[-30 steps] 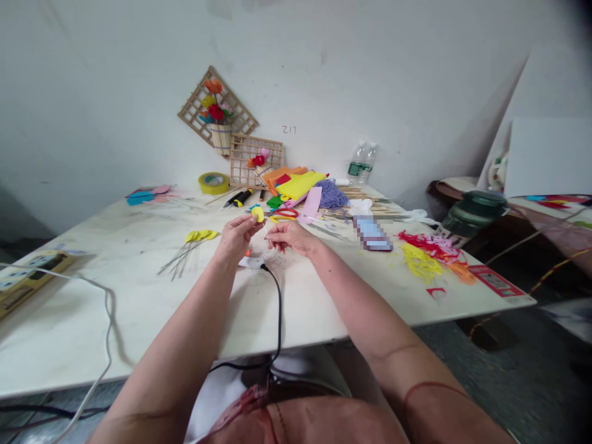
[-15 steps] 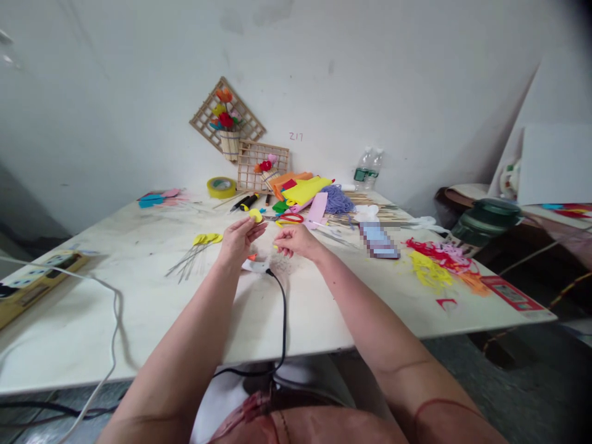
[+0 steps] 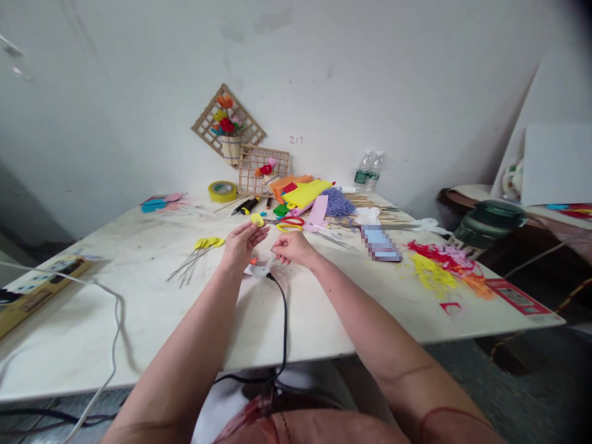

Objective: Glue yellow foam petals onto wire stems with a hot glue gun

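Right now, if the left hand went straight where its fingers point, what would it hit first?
Likely the red-handled scissors on the table, just beyond the yellow piece the left hand pinches; depth is hard to judge.

smooth matt table [image 3: 324,308], wooden lattice frames [image 3: 263,169].

There are two hands [image 3: 241,243] [image 3: 290,248], two lattice frames [image 3: 209,121] [image 3: 252,177], two bottles [image 3: 363,168] [image 3: 375,164], one tape roll [image 3: 222,191], one pair of scissors [image 3: 290,222].

Left hand [image 3: 240,245]: raised over worktop [image 3: 139,308], pinching a small yellow foam piece [image 3: 257,219]. Right hand [image 3: 290,248]: just beside it, fingers curled in. Beneath both hands: black cable [image 3: 283,320]. Left of left hand: yellow-tipped sticks [image 3: 200,251]. Beyond right hand: red-handled scissors [image 3: 290,222].
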